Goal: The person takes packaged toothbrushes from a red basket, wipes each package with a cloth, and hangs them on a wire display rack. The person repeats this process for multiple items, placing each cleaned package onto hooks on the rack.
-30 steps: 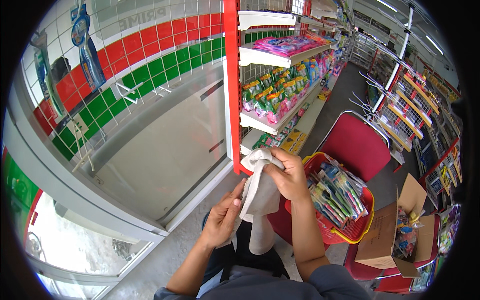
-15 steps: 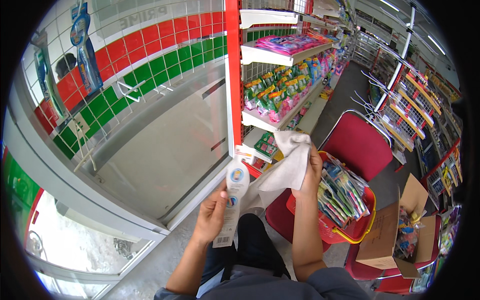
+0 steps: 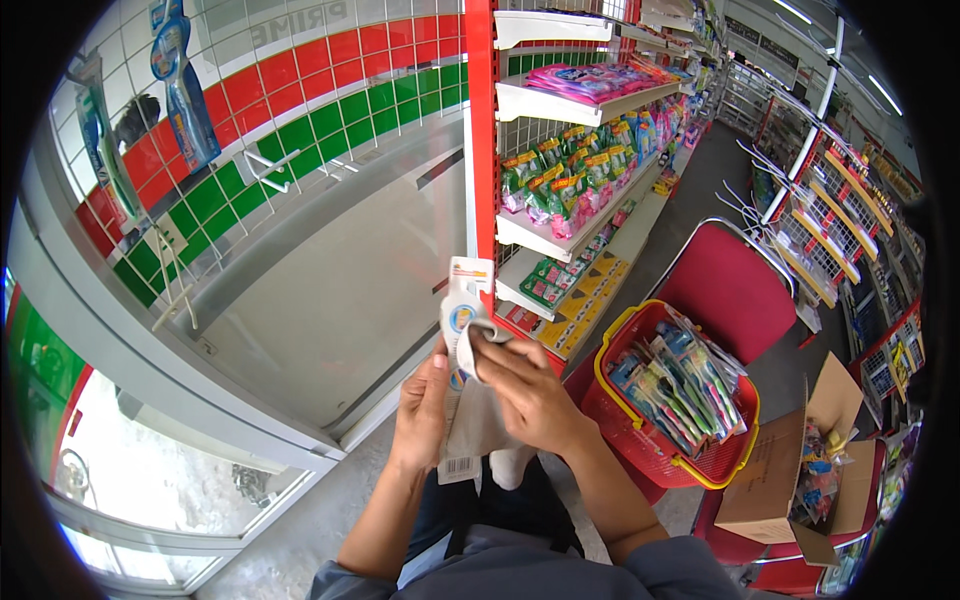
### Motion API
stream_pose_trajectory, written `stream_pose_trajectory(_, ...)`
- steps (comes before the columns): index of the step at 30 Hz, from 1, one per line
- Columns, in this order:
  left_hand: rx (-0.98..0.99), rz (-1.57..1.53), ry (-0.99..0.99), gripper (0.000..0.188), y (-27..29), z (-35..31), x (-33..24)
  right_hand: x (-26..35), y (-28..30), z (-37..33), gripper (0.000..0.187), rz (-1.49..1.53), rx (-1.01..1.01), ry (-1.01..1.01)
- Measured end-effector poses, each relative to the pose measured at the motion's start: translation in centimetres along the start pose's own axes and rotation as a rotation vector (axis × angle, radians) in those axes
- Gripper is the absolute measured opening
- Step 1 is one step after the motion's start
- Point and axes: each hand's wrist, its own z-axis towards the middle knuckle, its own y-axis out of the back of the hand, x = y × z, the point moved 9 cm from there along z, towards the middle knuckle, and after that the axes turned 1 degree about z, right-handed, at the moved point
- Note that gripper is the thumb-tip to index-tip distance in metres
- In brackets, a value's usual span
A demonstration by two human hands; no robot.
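My left hand (image 3: 424,415) is closed on a toothbrush pack (image 3: 462,318), a long narrow card held upright with its pale printed back showing and a hang hole at the top. My right hand (image 3: 530,395) grips a greyish-white cloth (image 3: 480,415) and presses a bunched part of it on the pack's middle. The rest of the cloth hangs down over the pack's lower half and hides much of it. To the right, a red basket (image 3: 605,385) with yellow handles holds several toothbrush packs (image 3: 680,390).
Two toothbrush packs, one blue (image 3: 185,110) and one green (image 3: 103,165), hang on the wire grid (image 3: 330,90) at the left, near a bare hook (image 3: 265,172). Stocked shelves (image 3: 560,240) stand ahead. A red chair (image 3: 725,290) and an open cardboard box (image 3: 760,480) are at the right.
My right hand has come left and down from above the basket, bringing the cloth onto the toothbrush pack. The left hand still holds the pack.
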Motion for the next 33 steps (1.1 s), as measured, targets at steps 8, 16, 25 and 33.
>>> stream_pose_trajectory(8, -0.023, -0.072, 0.078, 0.047, -0.1, 0.0, 0.3, -0.7, 0.6, 1.1, 0.055, -0.111, -0.048, 0.001)
stream_pose_trajectory(16, -0.088, -0.073, 0.025, 0.044, 0.8, 0.3, -1.0, 1.4, -0.9, 0.5, 0.054, -0.090, 0.044, 0.069)
stream_pose_trajectory(25, -0.284, -0.157, -0.053, 0.044, 3.6, 2.3, -1.9, 3.8, -4.5, -4.0, 0.049, 0.019, 0.263, 0.169)
stream_pose_trajectory(33, -0.250, -0.235, -0.137, 0.039, 5.7, 3.6, -1.6, 2.3, -1.7, -4.9, 0.049, 0.550, 0.318, 0.045)
